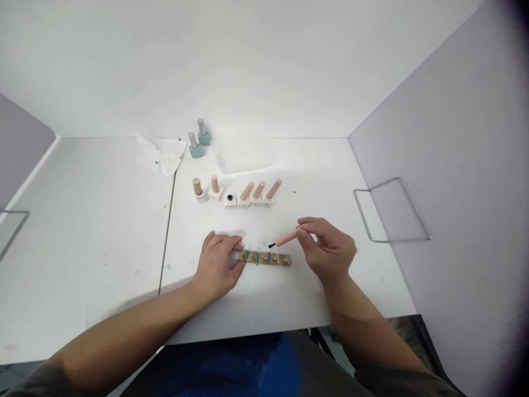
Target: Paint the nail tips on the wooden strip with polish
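My right hand (328, 248) is closed round the pink handle of a nail polish brush (286, 237). Its dark, wet-looking tip hangs just above and beyond a wooden strip (261, 258) that lies flat on the table. Small nail tips are mounted along the strip; several on the left are teal, such as the middle teal nail tip (256, 258), while those at the right end look clear. My left hand (221, 263) pinches the strip's left end between thumb and fingers. Farther back stands an uncapped white polish bottle (230, 200) with a dark opening.
Beside the uncapped bottle stand several pink-capped bottles (257, 197) and a gold-capped bottle (199, 190). Two teal bottles (196, 149), a crumpled tissue (163, 155) and a clear plastic tray (243, 160) are near the back wall. A wire frame (392, 241) is at the right wall.
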`<action>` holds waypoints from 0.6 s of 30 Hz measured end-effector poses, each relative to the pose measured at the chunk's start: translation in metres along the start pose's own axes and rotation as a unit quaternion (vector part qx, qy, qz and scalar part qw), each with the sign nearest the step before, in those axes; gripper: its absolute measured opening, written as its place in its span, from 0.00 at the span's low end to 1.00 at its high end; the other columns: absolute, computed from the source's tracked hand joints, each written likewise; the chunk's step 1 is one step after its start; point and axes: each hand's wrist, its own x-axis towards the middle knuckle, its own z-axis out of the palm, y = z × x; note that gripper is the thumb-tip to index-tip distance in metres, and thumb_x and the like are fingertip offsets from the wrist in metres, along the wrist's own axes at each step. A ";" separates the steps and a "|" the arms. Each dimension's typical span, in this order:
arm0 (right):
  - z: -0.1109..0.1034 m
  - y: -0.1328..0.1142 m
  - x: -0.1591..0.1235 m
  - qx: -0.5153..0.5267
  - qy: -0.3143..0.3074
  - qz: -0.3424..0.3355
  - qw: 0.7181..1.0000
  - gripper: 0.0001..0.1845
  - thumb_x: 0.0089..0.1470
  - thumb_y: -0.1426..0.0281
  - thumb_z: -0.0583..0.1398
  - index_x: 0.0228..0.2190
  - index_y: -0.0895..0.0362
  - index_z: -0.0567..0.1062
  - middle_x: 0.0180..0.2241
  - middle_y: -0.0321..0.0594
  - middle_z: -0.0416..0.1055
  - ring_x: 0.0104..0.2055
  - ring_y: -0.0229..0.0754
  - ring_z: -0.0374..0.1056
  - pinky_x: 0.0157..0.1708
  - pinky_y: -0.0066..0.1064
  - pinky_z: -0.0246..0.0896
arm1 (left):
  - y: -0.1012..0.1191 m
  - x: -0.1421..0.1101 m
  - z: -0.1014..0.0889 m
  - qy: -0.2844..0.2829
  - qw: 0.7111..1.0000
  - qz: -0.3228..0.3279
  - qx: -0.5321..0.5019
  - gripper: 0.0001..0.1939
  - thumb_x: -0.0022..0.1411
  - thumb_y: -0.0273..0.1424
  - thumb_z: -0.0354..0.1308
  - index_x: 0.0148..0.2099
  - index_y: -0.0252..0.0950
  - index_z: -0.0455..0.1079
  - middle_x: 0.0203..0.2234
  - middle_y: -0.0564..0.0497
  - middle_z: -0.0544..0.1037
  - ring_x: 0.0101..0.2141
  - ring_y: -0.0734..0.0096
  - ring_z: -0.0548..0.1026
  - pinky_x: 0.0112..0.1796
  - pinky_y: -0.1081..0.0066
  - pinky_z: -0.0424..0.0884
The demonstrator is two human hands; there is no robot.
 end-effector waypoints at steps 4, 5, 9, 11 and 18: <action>-0.001 0.002 -0.001 0.044 -0.001 0.010 0.999 0.07 0.50 0.75 0.61 0.30 0.51 0.76 0.25 0.35 0.76 0.34 0.45 0.75 0.34 0.41 0.74 | 0.000 0.000 -0.001 -0.004 1.000 -0.002 0.002 0.20 0.51 0.25 0.58 0.48 0.40 0.63 0.36 0.51 0.79 0.44 0.59 0.73 0.58 0.46 0.53; -0.001 0.001 -0.001 0.055 -0.017 0.005 0.998 0.07 0.49 0.75 0.62 0.30 0.51 0.76 0.25 0.35 0.76 0.34 0.45 0.75 0.34 0.41 0.74 | 0.001 0.000 -0.001 -0.005 1.000 -0.002 0.002 0.20 0.51 0.25 0.58 0.48 0.40 0.63 0.37 0.51 0.79 0.44 0.59 0.73 0.58 0.46 0.53; 0.001 -0.001 0.002 0.034 -0.060 -0.032 0.997 0.08 0.49 0.77 0.61 0.30 0.51 0.75 0.23 0.34 0.76 0.34 0.44 0.75 0.34 0.40 0.74 | 0.003 0.000 -0.002 -0.009 1.000 -0.005 0.001 0.19 0.51 0.25 0.57 0.47 0.40 0.63 0.37 0.51 0.79 0.44 0.58 0.73 0.58 0.46 0.53; 0.001 -0.002 0.003 0.005 -0.047 -0.035 0.998 0.09 0.49 0.77 0.61 0.29 0.50 0.75 0.23 0.34 0.75 0.33 0.44 0.75 0.34 0.40 0.74 | 0.003 0.001 -0.003 -0.011 1.000 -0.007 0.001 0.19 0.51 0.24 0.57 0.47 0.40 0.63 0.37 0.51 0.79 0.44 0.58 0.73 0.58 0.45 0.53; -0.002 -0.001 0.002 0.041 -0.013 -0.010 0.999 0.11 0.49 0.78 0.61 0.33 0.50 0.75 0.24 0.35 0.77 0.33 0.45 0.75 0.35 0.42 0.74 | 0.001 0.000 -0.002 -0.013 1.000 -0.001 0.004 0.20 0.51 0.24 0.57 0.48 0.40 0.63 0.37 0.51 0.79 0.44 0.59 0.73 0.58 0.46 0.53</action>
